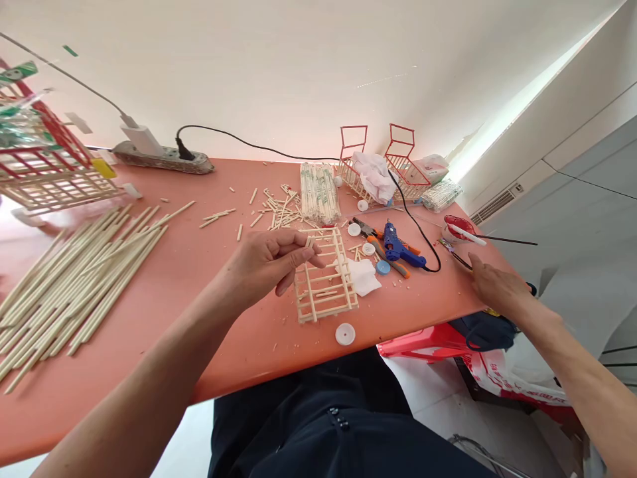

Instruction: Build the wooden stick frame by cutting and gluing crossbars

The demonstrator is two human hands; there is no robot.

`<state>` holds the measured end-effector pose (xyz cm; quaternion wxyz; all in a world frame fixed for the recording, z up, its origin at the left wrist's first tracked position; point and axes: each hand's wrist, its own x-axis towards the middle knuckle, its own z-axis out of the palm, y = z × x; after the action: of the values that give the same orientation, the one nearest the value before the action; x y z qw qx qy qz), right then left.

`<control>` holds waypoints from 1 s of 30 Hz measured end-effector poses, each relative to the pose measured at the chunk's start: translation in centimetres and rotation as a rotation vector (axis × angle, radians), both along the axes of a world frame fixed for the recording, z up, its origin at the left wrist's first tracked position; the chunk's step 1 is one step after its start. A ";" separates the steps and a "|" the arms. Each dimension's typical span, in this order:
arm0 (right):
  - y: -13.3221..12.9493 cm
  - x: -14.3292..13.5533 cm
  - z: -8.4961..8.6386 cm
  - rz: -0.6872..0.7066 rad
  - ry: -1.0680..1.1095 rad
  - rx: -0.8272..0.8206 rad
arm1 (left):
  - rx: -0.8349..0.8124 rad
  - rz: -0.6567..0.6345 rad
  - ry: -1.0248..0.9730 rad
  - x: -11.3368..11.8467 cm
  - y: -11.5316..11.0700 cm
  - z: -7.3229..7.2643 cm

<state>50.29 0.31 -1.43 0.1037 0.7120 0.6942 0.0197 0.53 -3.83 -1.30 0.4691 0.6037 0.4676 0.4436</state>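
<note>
Pinched between the thumb and fingers of my left hand (279, 259) is a short piece of wooden stick (309, 243). Just under and beside that hand, a ladder-like frame of pale sticks (326, 282) lies on the table. My right hand (497, 285) is at the table's right edge, its fingers near a dark-handled tool or brush (460, 259); whether it grips this I cannot make out. A red-stained cup (455, 229) with a white stick and a dark stick stands just beyond. A blue glue gun (398, 249) lies between the two hands.
Long sticks (84, 279) cover the orange table's (199, 265) left part, below a red-and-wood model (54, 153). Behind are a power strip (164, 158), bagged sticks (320, 192) and two small red-trimmed chairs (405, 156). Pliers (391, 259), bottle caps (345, 334) and cut pieces lie around the frame.
</note>
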 end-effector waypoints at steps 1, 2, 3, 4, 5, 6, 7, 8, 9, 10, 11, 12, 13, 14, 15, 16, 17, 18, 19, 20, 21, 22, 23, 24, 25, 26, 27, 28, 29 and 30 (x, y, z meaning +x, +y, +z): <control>0.1 0.1 0.0 -0.003 0.015 0.021 | 0.002 -0.018 0.012 -0.1 0.1 0.1; 0.2 0.2 0.0 -0.001 0.031 0.044 | 0.006 -0.033 0.023 -0.2 0.2 0.1; 0.3 0.3 -0.2 0.007 0.048 0.068 | 0.010 -0.045 0.034 -0.3 0.2 0.2; 0.2 0.4 -0.4 0.021 0.064 0.092 | 0.014 -0.049 0.039 -0.4 0.2 0.2; 0.0 0.5 -0.9 0.036 0.079 0.118 | 0.017 -0.050 0.042 -0.4 0.2 0.3; -0.2 0.6 -1.4 0.045 0.089 0.151 | 0.021 -0.049 0.039 -0.4 0.2 0.4; -0.6 0.8 -2.1 0.047 0.096 0.188 | 0.025 -0.047 0.032 -0.3 0.1 0.5; -0.9 0.9 -2.7 0.040 0.100 0.231 | 0.030 -0.045 0.025 -0.3 0.1 0.5; -1.3 1.1 -3.2 0.024 0.105 0.279 | 0.036 -0.044 0.016 -0.2 0.0 0.6; -1.7 1.1 -3.6 0.018 0.125 0.322 | 0.042 -0.044 0.007 -0.1 0.0 0.7; -2.2 1.0 -3.7 0.019 0.167 0.369 | 0.047 -0.046 -0.003 0.1 0.0 0.7; -2.6 0.6 -3.6 0.022 0.215 0.403 | 0.050 -0.051 -0.013 0.2 -0.1 0.8; -2.9 0.0 -3.2 0.027 0.270 0.422 | 0.051 -0.060 -0.019 0.3 -0.1 0.8; -3.3 -0.9 -2.5 0.026 0.322 0.421 | 0.052 -0.069 -0.026 0.4 -0.1 0.8; -3.6 -2.1 -1.6 0.029 0.370 0.396 | 0.051 -0.082 -0.031 0.5 -0.1 0.7; -3.9 -3.7 -0.6 0.055 0.425 0.331 | 0.051 -0.095 -0.034 0.6 -0.1 0.7; -4.1 -5.5 0.5 0.100 0.483 0.262 | 0.052 -0.106 -0.036 0.6 -0.1 0.6; -4.2 -7.4 1.5 0.158 0.534 0.192 | 0.052 -0.117 -0.039 0.7 -0.1 0.6; -4.2 -9.5 2.5 0.226 0.572 0.126 | 0.052 -0.130 -0.044 0.7 -0.2 0.5; -4.1 -11.5 3.3 0.299 0.591 0.058 | 0.050 -0.143 -0.051 0.8 -0.1 0.4; -3.9 -13.5 4.0 0.365 0.599 0.006 | 0.047 -0.157 -0.058 0.8 -0.1 0.3; -3.7 -15.4 4.5 0.426 0.604 -0.030 | 0.044 -0.171 -0.069 0.9 -0.1 0.2; -3.5 -17.1 4.9 0.478 0.614 -0.068 | 0.038 -0.184 -0.078 0.9 -0.1 0.1; -3.3 -18.7 5.3 0.512 0.620 -0.118 | 0.033 -0.194 -0.090 0.9 -0.1 0.0; -3.1 -20.0 5.6 0.532 0.626 -0.148 | 0.030 -0.202 -0.101 1.0 -0.1 -0.1; -2.9 -21.2 5.8 0.551 0.625 -0.174 | 0.029 -0.213 -0.111 1.0 -0.2 -0.2; -2.7 -22.1 6.1 0.574 0.621 -0.190 | 0.028 -0.227 -0.116 0.9 -0.2 -0.3; -2.6 -22.8 6.3 0.592 0.614 -0.204 | 0.025 -0.238 -0.119 0.9 -0.2 -0.3; -2.6 -23.4 6.4 0.613 0.612 -0.211 | 0.022 -0.248 -0.122 0.9 -0.2 -0.4; -2.5 -23.8 6.6 0.632 0.609 -0.220 | 0.018 -0.255 -0.124 0.9 -0.2 -0.4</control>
<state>26.49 -2.21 5.16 -0.0412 0.4235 0.8742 -0.2338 1.40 -3.99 -1.70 0.5444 0.6338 0.3531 0.4210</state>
